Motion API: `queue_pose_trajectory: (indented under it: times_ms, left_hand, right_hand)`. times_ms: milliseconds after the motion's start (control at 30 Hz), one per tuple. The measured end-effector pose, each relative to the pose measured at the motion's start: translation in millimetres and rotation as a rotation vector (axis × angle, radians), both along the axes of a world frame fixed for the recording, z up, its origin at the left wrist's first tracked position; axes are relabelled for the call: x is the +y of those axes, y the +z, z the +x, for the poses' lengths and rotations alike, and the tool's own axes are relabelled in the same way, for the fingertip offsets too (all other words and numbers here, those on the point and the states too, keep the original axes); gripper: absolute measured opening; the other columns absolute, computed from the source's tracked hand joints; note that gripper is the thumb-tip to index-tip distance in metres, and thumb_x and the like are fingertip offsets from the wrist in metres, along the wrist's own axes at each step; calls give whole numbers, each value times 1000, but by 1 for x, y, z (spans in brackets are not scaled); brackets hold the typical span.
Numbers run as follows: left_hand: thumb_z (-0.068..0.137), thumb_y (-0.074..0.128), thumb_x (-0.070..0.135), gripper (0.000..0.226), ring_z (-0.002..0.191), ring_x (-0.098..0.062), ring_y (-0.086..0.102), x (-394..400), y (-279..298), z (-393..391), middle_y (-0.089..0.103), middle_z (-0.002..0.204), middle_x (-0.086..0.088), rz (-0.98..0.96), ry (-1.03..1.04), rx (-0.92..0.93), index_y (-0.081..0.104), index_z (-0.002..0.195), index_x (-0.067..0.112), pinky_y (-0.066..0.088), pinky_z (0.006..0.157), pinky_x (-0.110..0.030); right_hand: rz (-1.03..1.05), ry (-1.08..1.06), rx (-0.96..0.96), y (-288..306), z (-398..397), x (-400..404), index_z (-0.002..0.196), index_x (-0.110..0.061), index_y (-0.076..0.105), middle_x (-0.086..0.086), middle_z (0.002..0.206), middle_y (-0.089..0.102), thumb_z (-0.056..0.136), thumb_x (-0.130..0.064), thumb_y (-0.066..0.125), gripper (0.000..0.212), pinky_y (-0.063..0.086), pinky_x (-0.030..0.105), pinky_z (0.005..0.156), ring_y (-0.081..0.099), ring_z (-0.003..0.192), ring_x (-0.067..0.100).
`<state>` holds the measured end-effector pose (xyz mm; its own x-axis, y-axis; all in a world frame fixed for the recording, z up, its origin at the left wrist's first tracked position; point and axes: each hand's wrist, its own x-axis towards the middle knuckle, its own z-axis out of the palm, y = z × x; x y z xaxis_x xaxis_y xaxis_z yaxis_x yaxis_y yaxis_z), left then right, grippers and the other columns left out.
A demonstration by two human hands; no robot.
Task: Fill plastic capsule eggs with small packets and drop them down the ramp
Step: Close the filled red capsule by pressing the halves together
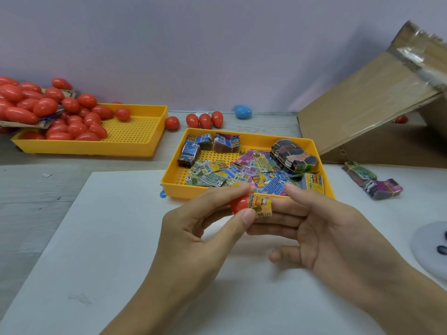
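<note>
**Packet going into a red egg half**

While the left hand (193, 228) pinches a red egg half (239, 203) between thumb and forefinger, a small yellow packet (261, 206) sticks out of its open end – how deep it sits is hard to tell. The right hand (324, 228) lies just beside it, fingers loosely curled under the packet, seemingly gripping nothing. Both hover over a white sheet (96, 250) on the bench (29, 189). Just behind them a yellow tray (244, 137) holds loose and bundled packets; a second tray (154, 131) at far left holds red eggs (72, 117). A cardboard ramp (367, 97) slopes at right – a blue egg (243, 111) rests by the wall.
</note>
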<state>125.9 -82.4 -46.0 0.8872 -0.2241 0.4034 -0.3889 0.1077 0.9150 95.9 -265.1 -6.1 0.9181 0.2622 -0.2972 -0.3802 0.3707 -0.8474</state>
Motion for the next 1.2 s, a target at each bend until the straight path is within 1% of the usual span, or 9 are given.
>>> queue_pose_trajectory:
  times_ms: [133, 267, 467, 667, 800, 900, 1000, 1067, 1200]
  left_hand:
    - [81, 72, 36, 39, 121, -11, 63, 1, -1, 2, 72, 120, 13, 67, -52, 29, 70, 121, 39, 48, 104, -31]
    - [84, 69, 36, 42, 122, -9, 63, 0, -1, 1, 71, 122, 14, 56, -69, 35, 66, 126, 40, 48, 103, -32]
    - [87, 69, 30, 42, 119, -13, 65, -3, 0, -4, 71, 123, 13, 89, -23, -50, 65, 128, 34, 50, 102, -35]
    - [88, 65, 37, 38, 117, -5, 65, -4, 3, -7, 71, 121, 19, 177, 2, -33, 68, 126, 30, 50, 100, -29]
    - [91, 65, 35, 42, 115, 6, 62, -5, 4, -10, 69, 120, 25, 296, 7, -95, 63, 133, 30, 47, 93, -12]
    - [86, 70, 26, 50, 124, 2, 58, -6, 4, -9, 66, 130, 16, 308, 2, -157, 61, 134, 23, 44, 101, -13]
    - [81, 75, 16, 49, 115, -12, 66, -8, -1, -7, 69, 123, 1, 296, 74, -294, 64, 129, 13, 54, 96, -32]
    - [79, 77, 16, 50, 105, -18, 70, -7, -3, -5, 71, 114, -1, 237, 107, -296, 64, 127, 13, 57, 89, -38]
    - [75, 80, 20, 40, 102, -11, 71, -5, -1, -6, 74, 108, 4, 232, 135, -339, 71, 113, 13, 56, 89, -28]
  right_hand:
    - [50, 35, 35, 1, 1, -1, 109, -7, 76, 14, 115, 73, 80, -48, 62, 53, 58, 32, 63, 70, 104, 24]
    - [55, 25, 50, 3, 1, 0, 110, -6, 75, 15, 115, 72, 82, -48, 69, 51, 58, 32, 62, 70, 105, 25]
    - [-36, -55, 53, 1, -1, 3, 105, -8, 77, 17, 104, 74, 78, -36, 78, 39, 56, 29, 53, 74, 90, 25]
    - [1, -37, 42, 0, -2, 3, 103, -7, 77, 18, 106, 74, 75, -28, 76, 35, 58, 27, 58, 74, 95, 28]
    - [73, -21, 81, -2, -2, 1, 98, -6, 79, 17, 102, 75, 74, -19, 75, 28, 58, 28, 58, 75, 85, 24]
    - [126, -41, 129, -2, -1, -2, 102, -1, 76, 23, 105, 73, 72, -9, 76, 32, 59, 30, 57, 73, 77, 24]
    - [67, -62, 97, -3, -1, -1, 110, -1, 73, 26, 108, 71, 71, -18, 79, 42, 59, 29, 58, 72, 79, 23]
    - [14, -75, 57, -4, -1, 0, 108, -4, 75, 22, 106, 72, 72, -23, 76, 42, 58, 28, 58, 72, 78, 20]
    - [-73, -72, -2, -4, -2, 1, 105, -6, 76, 18, 97, 73, 72, -29, 74, 40, 59, 28, 60, 70, 78, 18]
